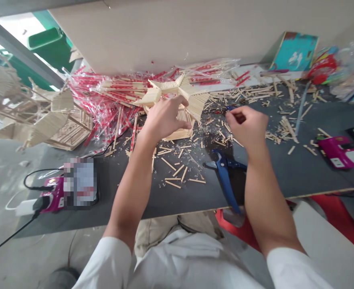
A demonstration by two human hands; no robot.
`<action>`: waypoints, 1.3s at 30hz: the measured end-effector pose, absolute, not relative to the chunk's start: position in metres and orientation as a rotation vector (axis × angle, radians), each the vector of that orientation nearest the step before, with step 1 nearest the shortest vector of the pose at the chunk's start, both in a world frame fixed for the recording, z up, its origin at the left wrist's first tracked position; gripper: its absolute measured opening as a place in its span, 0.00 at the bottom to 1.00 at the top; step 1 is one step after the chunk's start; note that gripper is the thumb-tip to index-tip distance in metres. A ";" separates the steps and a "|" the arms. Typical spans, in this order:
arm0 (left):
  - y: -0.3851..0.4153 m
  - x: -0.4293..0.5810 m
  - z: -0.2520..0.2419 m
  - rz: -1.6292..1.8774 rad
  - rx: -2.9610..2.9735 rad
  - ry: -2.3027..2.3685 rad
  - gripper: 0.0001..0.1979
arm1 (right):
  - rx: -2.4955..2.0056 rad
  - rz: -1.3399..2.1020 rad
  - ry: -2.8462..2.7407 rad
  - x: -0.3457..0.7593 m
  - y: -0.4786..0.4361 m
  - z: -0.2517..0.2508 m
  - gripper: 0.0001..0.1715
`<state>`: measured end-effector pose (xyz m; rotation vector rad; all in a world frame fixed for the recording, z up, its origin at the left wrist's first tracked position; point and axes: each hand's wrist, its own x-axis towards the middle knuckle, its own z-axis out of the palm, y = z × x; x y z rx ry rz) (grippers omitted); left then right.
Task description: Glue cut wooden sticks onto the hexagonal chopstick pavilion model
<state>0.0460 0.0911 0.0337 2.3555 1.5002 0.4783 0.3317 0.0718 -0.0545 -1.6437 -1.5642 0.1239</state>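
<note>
Stick star (179, 88) at your twelve o'clock. Your left hand (166, 118) at its seven: thumb parted from forefinger; cannot tell whether grasping. Right hand (247, 124) at its four: fingers curled, hold hidden; gap between hands. Cutter (225, 178) at five, reaching table (303, 172) edge.

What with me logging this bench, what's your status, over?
Left hand at stick star, half-open. Right hand curled, contents unclear. Blue cutter, loose offcuts lying close by.

Pale stick-built star (191, 95), ridged points outspread — slatted base (180, 134) below, on dark tabletop (273, 170)
</note>
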 end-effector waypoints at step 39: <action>-0.011 0.083 -0.029 0.853 0.995 0.863 0.15 | -1.529 0.210 -1.649 0.314 0.081 -0.039 0.24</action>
